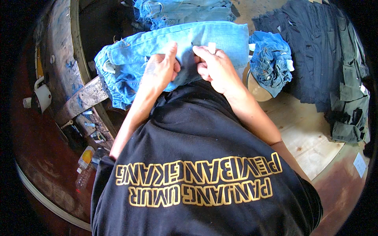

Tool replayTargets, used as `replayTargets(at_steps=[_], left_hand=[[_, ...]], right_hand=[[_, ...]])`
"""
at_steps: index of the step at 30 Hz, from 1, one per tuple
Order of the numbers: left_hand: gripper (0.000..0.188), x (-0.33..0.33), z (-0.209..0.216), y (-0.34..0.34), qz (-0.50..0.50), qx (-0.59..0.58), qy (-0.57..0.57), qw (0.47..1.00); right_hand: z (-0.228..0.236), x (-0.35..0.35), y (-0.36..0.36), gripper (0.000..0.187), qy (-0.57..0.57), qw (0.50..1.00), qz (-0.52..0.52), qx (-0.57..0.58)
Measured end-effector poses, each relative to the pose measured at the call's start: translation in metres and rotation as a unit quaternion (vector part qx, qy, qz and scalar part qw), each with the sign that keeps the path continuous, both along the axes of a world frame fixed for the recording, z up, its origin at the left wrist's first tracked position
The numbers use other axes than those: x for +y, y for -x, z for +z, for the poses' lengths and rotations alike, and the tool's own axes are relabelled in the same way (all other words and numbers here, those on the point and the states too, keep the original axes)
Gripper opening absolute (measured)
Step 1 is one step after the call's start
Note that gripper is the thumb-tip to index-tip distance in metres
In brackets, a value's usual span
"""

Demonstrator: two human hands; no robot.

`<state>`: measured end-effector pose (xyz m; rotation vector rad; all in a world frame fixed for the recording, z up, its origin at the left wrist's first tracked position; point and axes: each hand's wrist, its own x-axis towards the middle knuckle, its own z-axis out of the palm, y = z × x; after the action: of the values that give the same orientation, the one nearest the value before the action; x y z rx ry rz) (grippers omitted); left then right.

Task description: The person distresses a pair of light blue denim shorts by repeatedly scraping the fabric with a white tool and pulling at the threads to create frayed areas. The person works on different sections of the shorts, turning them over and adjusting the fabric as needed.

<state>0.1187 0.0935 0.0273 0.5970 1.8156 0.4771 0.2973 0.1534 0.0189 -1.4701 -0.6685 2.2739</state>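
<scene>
Here, past the black shirt point(189, 135), left hand point(163, 67) and right hand point(212, 66) have fingers curled nearly closed (gripping cloth? I can't tell) at the blue denim garment point(224, 33), spread crosswise; a one-sided tug could skew it, bunching its gathered edge point(118, 94). Beyond sits a denim heap point(185, 11).

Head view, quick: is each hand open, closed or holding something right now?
Left hand: fingers curled closed, thumb extended; any hold can't be told.
Right hand: closed over the blue denim garment; any hold can't be told.
</scene>
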Motion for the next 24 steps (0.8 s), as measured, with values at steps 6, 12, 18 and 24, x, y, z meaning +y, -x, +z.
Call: replayTargets(at_steps=[6, 12, 18, 24], left_hand=[[0.055, -0.029, -0.037, -0.016, 0.041, 0.049, -0.211, 0.975], [0.052, -0.034, -0.042, -0.014, 0.109, -0.065, -0.197, 0.972], [0.05, -0.035, -0.046, -0.014, 0.1, -0.074, -0.204, 0.971], [0.051, -0.034, -0.025, 0.008, -0.05, -0.015, -0.205, 0.977]], right_hand=[[-0.016, -0.012, 0.006, 0.018, -0.064, 0.998, 0.012, -0.024], [-0.022, -0.017, 0.0, 0.017, -0.025, 0.999, -0.031, 0.007], [-0.017, -0.019, 0.001, 0.02, -0.018, 0.998, -0.064, 0.012], [-0.034, -0.017, -0.011, 0.021, -0.09, 0.995, -0.021, -0.034]])
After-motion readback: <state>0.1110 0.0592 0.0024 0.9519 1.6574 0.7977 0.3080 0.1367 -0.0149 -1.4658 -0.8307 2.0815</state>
